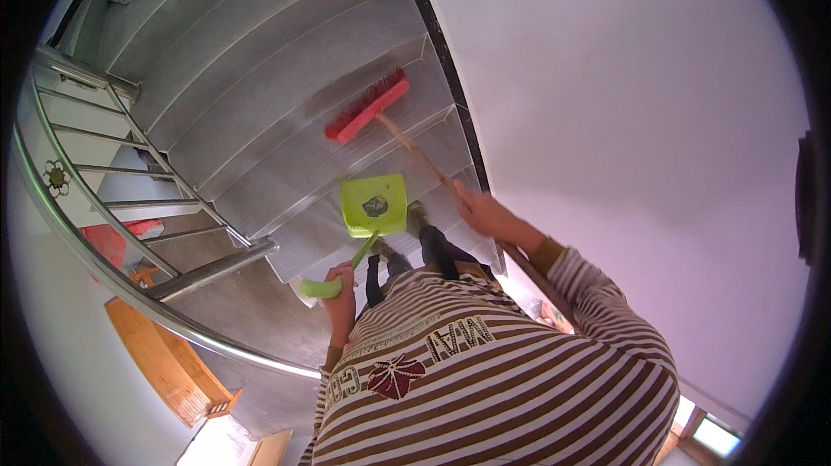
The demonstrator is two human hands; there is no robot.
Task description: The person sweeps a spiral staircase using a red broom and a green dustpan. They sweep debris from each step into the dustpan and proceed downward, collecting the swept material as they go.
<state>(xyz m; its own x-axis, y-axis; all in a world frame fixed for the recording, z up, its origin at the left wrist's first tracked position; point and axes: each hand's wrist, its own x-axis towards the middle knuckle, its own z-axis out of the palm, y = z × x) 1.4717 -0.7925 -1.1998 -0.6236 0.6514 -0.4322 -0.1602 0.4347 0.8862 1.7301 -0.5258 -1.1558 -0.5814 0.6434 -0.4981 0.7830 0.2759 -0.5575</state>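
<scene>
My left hand (341, 295) is closed around the handle of a lime-green dustpan (392, 198). The pan lies in front of my feet on the stairs, with a dark patch of something in its middle. My right hand (486, 209) grips the wooden stick of a broom (368, 111). Its red head, with dark red bristles facing up the stairs, is over a step beyond the dustpan. Whether the bristles touch the step I cannot tell.
Grey tiled stairs (260, 77) curve upward ahead. A metal railing (151, 159) bends along the left, and a white wall (623, 94) with a dark skirting strip runs on the right. Beyond the railing, a wooden piece of furniture (164, 353) stands on the lower floor.
</scene>
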